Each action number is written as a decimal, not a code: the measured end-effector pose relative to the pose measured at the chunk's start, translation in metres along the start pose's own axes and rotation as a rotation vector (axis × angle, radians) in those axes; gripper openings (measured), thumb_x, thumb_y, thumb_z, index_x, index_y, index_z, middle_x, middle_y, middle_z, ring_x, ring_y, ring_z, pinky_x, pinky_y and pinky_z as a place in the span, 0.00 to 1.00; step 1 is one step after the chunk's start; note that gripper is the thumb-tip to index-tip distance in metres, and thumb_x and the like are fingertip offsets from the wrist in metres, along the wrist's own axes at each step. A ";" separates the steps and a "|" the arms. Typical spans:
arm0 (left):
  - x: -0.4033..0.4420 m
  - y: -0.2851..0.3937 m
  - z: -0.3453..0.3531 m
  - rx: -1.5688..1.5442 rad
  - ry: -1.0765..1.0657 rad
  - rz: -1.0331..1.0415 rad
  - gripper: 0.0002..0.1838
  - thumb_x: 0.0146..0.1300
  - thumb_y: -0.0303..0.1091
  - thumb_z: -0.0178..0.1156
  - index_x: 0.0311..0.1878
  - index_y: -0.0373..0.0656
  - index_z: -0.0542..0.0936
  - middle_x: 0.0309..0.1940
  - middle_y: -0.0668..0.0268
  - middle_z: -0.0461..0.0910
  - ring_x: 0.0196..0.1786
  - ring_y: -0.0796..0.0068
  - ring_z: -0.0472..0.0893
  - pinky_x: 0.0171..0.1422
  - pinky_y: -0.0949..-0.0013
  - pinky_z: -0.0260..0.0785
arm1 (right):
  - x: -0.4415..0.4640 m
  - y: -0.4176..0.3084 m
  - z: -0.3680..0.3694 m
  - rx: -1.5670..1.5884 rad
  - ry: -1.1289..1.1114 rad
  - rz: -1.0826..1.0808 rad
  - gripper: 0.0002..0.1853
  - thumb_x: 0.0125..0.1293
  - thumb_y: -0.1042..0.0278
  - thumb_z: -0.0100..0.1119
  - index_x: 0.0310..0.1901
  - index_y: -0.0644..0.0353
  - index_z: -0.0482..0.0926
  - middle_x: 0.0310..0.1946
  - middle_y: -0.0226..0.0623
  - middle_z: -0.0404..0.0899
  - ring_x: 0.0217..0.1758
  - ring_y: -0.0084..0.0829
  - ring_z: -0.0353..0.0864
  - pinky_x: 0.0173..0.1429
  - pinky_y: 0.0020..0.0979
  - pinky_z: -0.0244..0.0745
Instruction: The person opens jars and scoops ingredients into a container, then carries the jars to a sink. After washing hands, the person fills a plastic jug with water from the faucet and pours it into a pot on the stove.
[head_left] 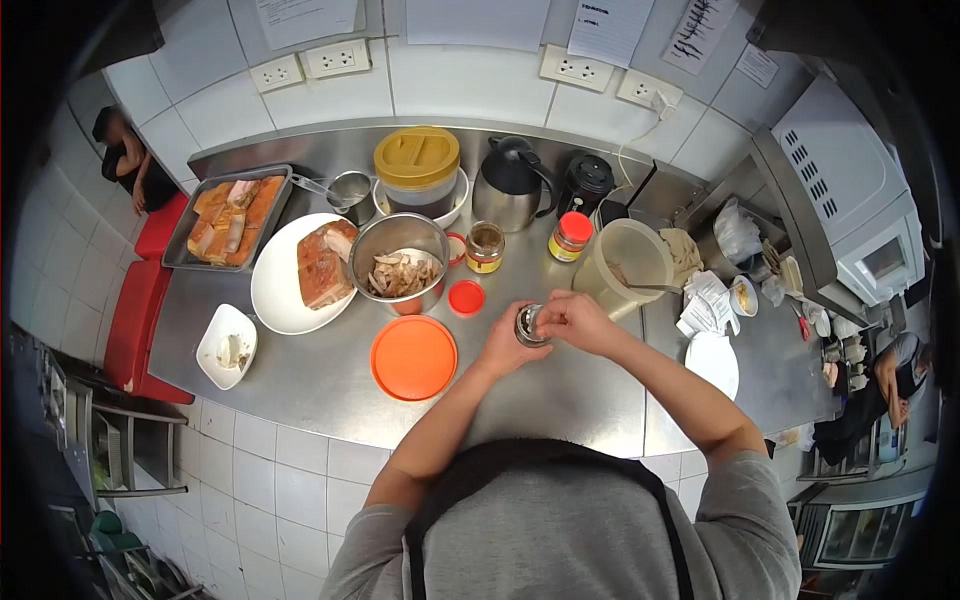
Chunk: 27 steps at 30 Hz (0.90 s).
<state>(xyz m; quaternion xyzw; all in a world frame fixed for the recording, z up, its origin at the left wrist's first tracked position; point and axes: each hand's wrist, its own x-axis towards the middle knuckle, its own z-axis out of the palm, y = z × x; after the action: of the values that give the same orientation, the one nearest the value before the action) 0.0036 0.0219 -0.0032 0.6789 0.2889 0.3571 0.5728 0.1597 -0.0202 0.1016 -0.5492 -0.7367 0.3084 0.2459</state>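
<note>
A working kitchen, by its steel counter (315, 375), meat (325, 268), saucepan (352, 192) and tiled wall (470, 80)

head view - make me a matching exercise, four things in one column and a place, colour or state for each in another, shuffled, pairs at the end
1. large flat lid
2. small container
3. steel pot
4. tray

A. bearing large slabs of meat
B. bright orange
C. holding a heap of small cut pieces
D. gripped in the left hand, right hand at its top

Pairs: 1-B, 2-D, 3-C, 4-A
</note>
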 end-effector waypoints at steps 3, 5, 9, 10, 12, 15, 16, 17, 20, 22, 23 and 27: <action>0.001 -0.003 0.001 -0.021 0.001 0.013 0.40 0.36 0.36 0.76 0.55 0.39 0.68 0.44 0.57 0.79 0.47 0.66 0.79 0.53 0.64 0.71 | 0.003 -0.005 -0.002 -0.112 -0.023 -0.048 0.10 0.51 0.71 0.65 0.37 0.57 0.81 0.31 0.38 0.72 0.34 0.38 0.76 0.38 0.35 0.70; 0.000 0.002 0.001 -0.024 -0.003 -0.002 0.40 0.36 0.36 0.76 0.55 0.39 0.68 0.44 0.58 0.79 0.47 0.65 0.79 0.53 0.64 0.71 | 0.006 0.001 0.005 -0.224 -0.050 -0.211 0.08 0.53 0.70 0.63 0.36 0.57 0.81 0.33 0.37 0.72 0.37 0.39 0.76 0.40 0.35 0.70; 0.001 0.001 0.001 -0.002 -0.004 -0.009 0.39 0.36 0.36 0.76 0.54 0.39 0.68 0.45 0.57 0.78 0.48 0.64 0.79 0.53 0.64 0.71 | 0.009 -0.008 -0.003 -0.436 -0.193 -0.275 0.03 0.55 0.72 0.59 0.32 0.60 0.78 0.35 0.38 0.71 0.42 0.40 0.75 0.44 0.38 0.70; 0.001 0.002 0.001 0.008 -0.001 -0.013 0.39 0.36 0.36 0.76 0.54 0.39 0.68 0.46 0.57 0.78 0.48 0.64 0.79 0.53 0.64 0.71 | 0.013 -0.009 -0.007 -0.465 -0.241 -0.327 0.03 0.56 0.73 0.58 0.32 0.60 0.77 0.35 0.37 0.71 0.42 0.40 0.74 0.45 0.38 0.70; 0.000 0.003 0.001 0.022 0.005 -0.017 0.38 0.37 0.36 0.76 0.54 0.39 0.68 0.46 0.57 0.78 0.49 0.64 0.79 0.54 0.64 0.71 | 0.018 -0.002 -0.008 -0.465 -0.283 -0.422 0.02 0.57 0.75 0.57 0.32 0.60 0.75 0.35 0.37 0.71 0.42 0.40 0.74 0.45 0.38 0.70; 0.000 0.004 0.000 0.033 0.017 0.004 0.38 0.38 0.35 0.75 0.54 0.39 0.68 0.46 0.58 0.78 0.49 0.68 0.79 0.55 0.65 0.70 | 0.020 0.011 -0.007 -0.324 -0.264 -0.444 0.02 0.58 0.75 0.56 0.31 0.62 0.74 0.34 0.38 0.70 0.41 0.40 0.74 0.45 0.39 0.70; -0.001 0.003 -0.001 0.035 0.024 0.021 0.38 0.39 0.34 0.75 0.55 0.38 0.68 0.46 0.59 0.78 0.49 0.70 0.78 0.55 0.67 0.70 | 0.016 0.006 -0.013 -0.240 -0.258 -0.383 0.02 0.58 0.75 0.57 0.32 0.63 0.74 0.34 0.39 0.70 0.41 0.40 0.74 0.44 0.39 0.69; -0.001 0.003 -0.002 0.036 0.032 0.039 0.38 0.40 0.34 0.75 0.55 0.38 0.67 0.45 0.60 0.78 0.49 0.73 0.78 0.55 0.68 0.70 | 0.013 0.004 -0.018 -0.157 -0.252 -0.322 0.02 0.58 0.75 0.57 0.32 0.63 0.75 0.34 0.40 0.71 0.41 0.40 0.74 0.43 0.39 0.69; -0.002 0.006 -0.004 0.024 0.036 0.068 0.38 0.40 0.32 0.75 0.56 0.38 0.67 0.46 0.60 0.78 0.49 0.72 0.78 0.56 0.68 0.70 | 0.008 0.022 -0.034 -0.138 -0.171 -0.296 0.03 0.62 0.75 0.55 0.34 0.64 0.73 0.32 0.40 0.68 0.38 0.41 0.73 0.43 0.36 0.69; -0.002 0.007 -0.004 0.017 0.031 0.086 0.38 0.40 0.31 0.75 0.56 0.38 0.67 0.46 0.61 0.78 0.49 0.72 0.78 0.56 0.68 0.70 | 0.003 0.021 -0.033 -0.095 -0.117 -0.226 0.03 0.63 0.74 0.54 0.35 0.64 0.73 0.32 0.39 0.67 0.37 0.38 0.72 0.42 0.34 0.68; -0.003 0.007 -0.004 0.014 0.028 0.095 0.38 0.40 0.31 0.75 0.56 0.38 0.67 0.46 0.61 0.78 0.49 0.72 0.78 0.56 0.68 0.70 | 0.000 0.020 -0.031 -0.074 -0.089 -0.191 0.03 0.64 0.73 0.54 0.36 0.64 0.73 0.31 0.38 0.67 0.36 0.36 0.72 0.41 0.33 0.68; -0.005 0.008 -0.006 0.024 0.024 0.062 0.38 0.40 0.31 0.75 0.56 0.38 0.67 0.46 0.60 0.78 0.50 0.72 0.78 0.56 0.68 0.70 | -0.001 0.036 -0.013 0.195 0.074 0.057 0.06 0.69 0.70 0.50 0.36 0.62 0.73 0.30 0.31 0.70 0.33 0.24 0.71 0.39 0.28 0.68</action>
<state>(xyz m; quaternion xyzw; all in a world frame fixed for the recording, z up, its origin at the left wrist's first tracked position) -0.0041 0.0203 0.0045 0.6900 0.2786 0.3794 0.5498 0.1923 -0.0118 0.0845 -0.5545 -0.6777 0.3649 0.3164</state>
